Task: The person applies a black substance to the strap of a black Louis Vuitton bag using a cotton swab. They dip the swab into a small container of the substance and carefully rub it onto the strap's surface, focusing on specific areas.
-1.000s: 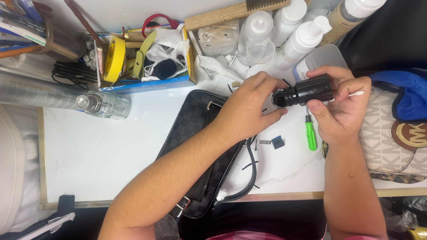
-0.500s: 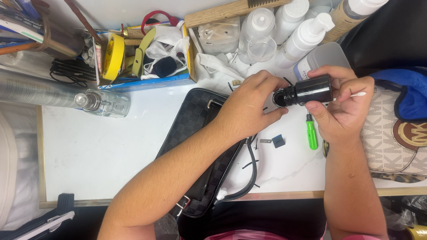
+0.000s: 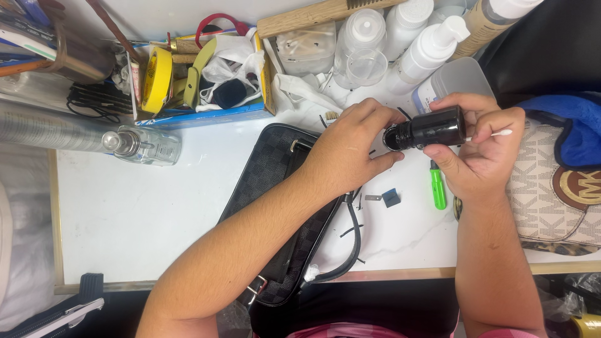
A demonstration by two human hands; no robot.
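Both hands grip one small black bottle (image 3: 429, 128) held on its side above the white table (image 3: 156, 213): the right hand (image 3: 479, 150) wraps its body and also pinches a cotton swab (image 3: 494, 133), while the left hand (image 3: 350, 147) closes its fingers on the cap end. Under the left forearm lies a dark checkered bag (image 3: 275, 181), partly covered. A patterned purse (image 3: 551, 194) is cut off at the right edge. Behind, a blue box (image 3: 200, 116) holds yellow tape (image 3: 150, 78) and rags. White pump bottles (image 3: 426, 44) stand nearby, tops cropped. A green marker (image 3: 437, 188) lies below the bottle.
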